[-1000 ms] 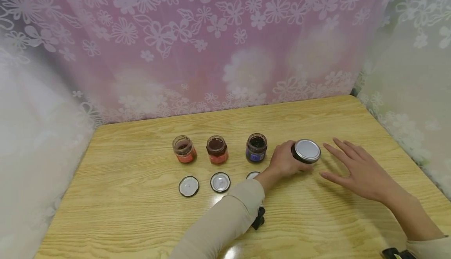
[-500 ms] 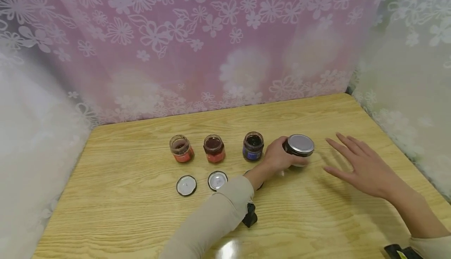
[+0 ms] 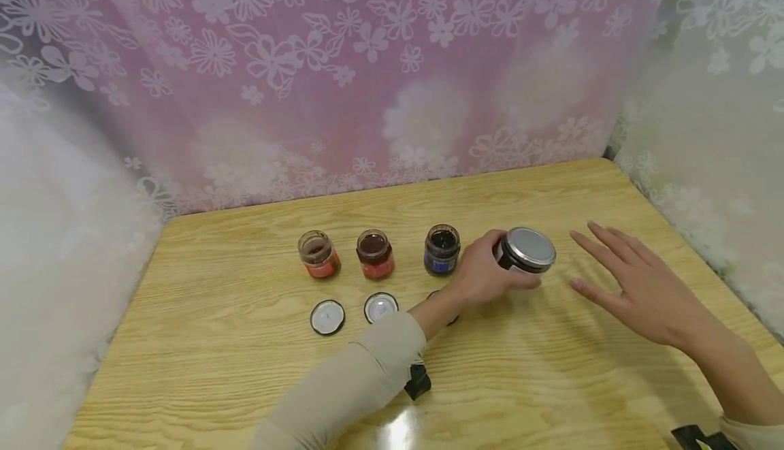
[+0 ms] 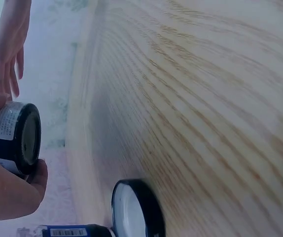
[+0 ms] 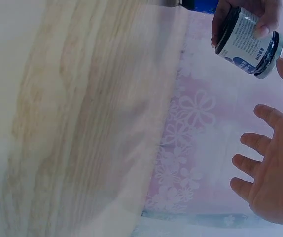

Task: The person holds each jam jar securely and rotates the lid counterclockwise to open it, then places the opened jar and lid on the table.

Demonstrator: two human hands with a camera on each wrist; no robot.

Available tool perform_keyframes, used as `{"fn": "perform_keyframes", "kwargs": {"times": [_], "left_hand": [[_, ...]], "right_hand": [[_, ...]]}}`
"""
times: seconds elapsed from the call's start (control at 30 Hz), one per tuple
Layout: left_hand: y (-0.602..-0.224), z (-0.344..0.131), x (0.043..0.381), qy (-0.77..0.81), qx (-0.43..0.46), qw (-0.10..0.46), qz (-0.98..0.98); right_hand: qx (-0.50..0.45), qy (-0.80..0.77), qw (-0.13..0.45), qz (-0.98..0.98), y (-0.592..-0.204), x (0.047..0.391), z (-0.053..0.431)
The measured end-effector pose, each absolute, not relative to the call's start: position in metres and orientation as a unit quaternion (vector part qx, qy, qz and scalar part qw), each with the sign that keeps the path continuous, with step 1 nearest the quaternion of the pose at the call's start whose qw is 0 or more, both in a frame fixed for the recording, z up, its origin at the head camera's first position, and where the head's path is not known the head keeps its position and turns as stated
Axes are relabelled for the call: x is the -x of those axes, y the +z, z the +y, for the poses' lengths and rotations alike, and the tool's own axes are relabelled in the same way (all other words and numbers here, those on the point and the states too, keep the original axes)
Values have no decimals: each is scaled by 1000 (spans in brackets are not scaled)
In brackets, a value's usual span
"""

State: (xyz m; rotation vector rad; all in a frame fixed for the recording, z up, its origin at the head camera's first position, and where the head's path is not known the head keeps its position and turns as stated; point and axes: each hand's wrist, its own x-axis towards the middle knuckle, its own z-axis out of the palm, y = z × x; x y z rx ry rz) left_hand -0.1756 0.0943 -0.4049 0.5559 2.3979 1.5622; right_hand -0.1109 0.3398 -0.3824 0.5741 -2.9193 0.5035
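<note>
My left hand (image 3: 486,273) grips a dark glass jar (image 4: 8,133) with a silver lid (image 3: 531,246) on top and a printed white label, its fingers curled round the side. The left wrist view shows the jar's underside, held up off the table. My right hand (image 3: 640,286) is just right of the jar, fingers spread and holding nothing. To the left stand three lidless jars in a row: a dark one with a blue label (image 3: 442,251), a red-labelled one (image 3: 375,255) and another red-labelled one (image 3: 319,255).
Lids lie in front of the lidless jars: one at left (image 3: 327,317), one in the middle (image 3: 381,308), and a third (image 4: 137,210) partly hidden behind my left forearm in the head view. The wooden table (image 3: 202,382) ends at a pink flowered curtain (image 3: 343,96).
The jar in my left hand has lifted from the table and tilts slightly. My right hand stays beside it with fingers spread.
</note>
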Motion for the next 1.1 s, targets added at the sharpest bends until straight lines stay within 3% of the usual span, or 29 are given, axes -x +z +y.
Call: {"fn": "perform_keyframes", "kwargs": {"times": [0.43, 0.73, 1.1], "left_hand": [[-392, 63, 160, 473, -289, 67, 830], [-387, 40, 150, 401, -300, 7, 865], [-393, 17, 139, 290, -303, -2, 908]], "right_hand": [[-196, 247, 55, -947, -359, 98, 302], [-208, 264, 51, -940, -366, 98, 286], [-214, 279, 37, -935, -379, 98, 261]]}}
